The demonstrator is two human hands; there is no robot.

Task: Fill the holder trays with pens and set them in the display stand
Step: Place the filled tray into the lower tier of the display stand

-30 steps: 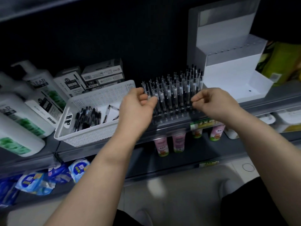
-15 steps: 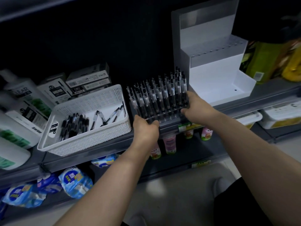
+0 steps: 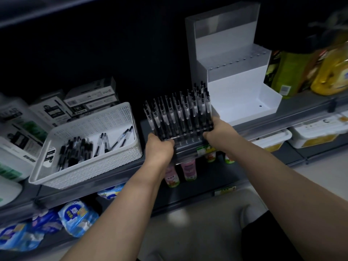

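The white bottle (image 3: 11, 112) at the far left is showing the blurred letters "LEAR". The tub lid (image 3: 318, 127) at the right is showing a single "C". The green bottle (image 3: 289, 72) is carrying a barcode label, its digits illegible. Print on the boxes (image 3: 90, 98), the shelf tag (image 3: 205, 150) and the blue packs (image 3: 75, 215) is appearing too small or blurred for reading.
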